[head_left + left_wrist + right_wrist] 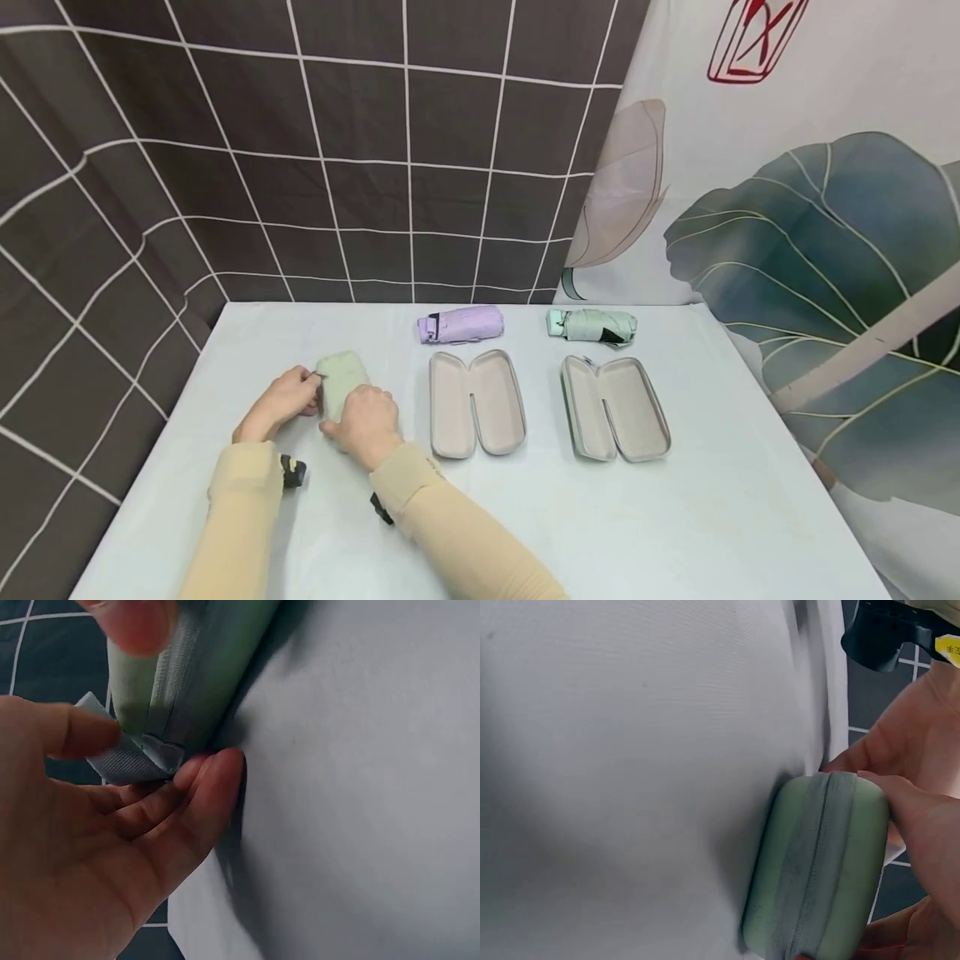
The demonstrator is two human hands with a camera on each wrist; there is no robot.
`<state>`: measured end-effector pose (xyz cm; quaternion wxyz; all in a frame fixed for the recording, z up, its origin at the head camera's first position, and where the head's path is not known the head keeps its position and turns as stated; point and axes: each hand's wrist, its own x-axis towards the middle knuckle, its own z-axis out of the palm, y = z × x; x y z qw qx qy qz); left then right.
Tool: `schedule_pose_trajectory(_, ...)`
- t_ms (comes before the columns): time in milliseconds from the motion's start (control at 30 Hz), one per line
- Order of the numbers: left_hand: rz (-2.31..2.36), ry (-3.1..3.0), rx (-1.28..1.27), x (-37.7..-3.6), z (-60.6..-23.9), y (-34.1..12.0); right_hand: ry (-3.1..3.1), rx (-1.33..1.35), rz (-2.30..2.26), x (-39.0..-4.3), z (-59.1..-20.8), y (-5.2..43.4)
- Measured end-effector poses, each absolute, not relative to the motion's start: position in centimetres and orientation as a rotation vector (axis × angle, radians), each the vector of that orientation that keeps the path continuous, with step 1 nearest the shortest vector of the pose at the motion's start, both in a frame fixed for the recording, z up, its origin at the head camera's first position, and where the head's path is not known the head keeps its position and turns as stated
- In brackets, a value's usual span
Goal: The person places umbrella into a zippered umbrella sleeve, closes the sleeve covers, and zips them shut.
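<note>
Green zipped case (341,379) held on the pale surface (675,517) by both hands.

Fabric zip tab (131,759) at the case's near-left edge is pinched between thumb and fingers of the left hand (281,404), while the right hand (363,423) is curled over the near end of the case, clamping it down. The case lies at the left part of the surface, its long axis running away from the person, far end pointed toward the dark checked backdrop (300,150). The zip looks closed along the visible seam, so this case is judged about finished. Two grey cases (476,404) (615,408) lie open to the right, a purple umbrella (459,323) and a mint umbrella (592,325) lying folded just behind them, not yet packed.
</note>
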<state>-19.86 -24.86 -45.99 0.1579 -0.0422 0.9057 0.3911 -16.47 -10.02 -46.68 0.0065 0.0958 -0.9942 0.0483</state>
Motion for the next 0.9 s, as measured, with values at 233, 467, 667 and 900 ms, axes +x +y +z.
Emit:
schedule_pose_trajectory(233, 1.095, 2.569, -0.081, -20.0, -46.1, -24.7, -3.135, 0.33, 0.22, -16.2, -46.4, -9.9)
schedule_pose_trajectory(467, 1.054, 2.602, -0.085, -20.2, -46.1, -24.5, -3.184, 0.323, 0.473, -15.9, -46.2, -9.9)
schedule_pose_trajectory(667, 1.013, 2.648, -0.123, -19.8, -45.9, -23.9, -3.187, 0.324, 0.672, -16.2, -46.1, -9.1)
schedule_pose_trajectory(900, 0.971, 2.665, -0.146, -19.5, -45.5, -23.3, -3.269, 0.392, 0.869, -16.1, -45.1, -7.1)
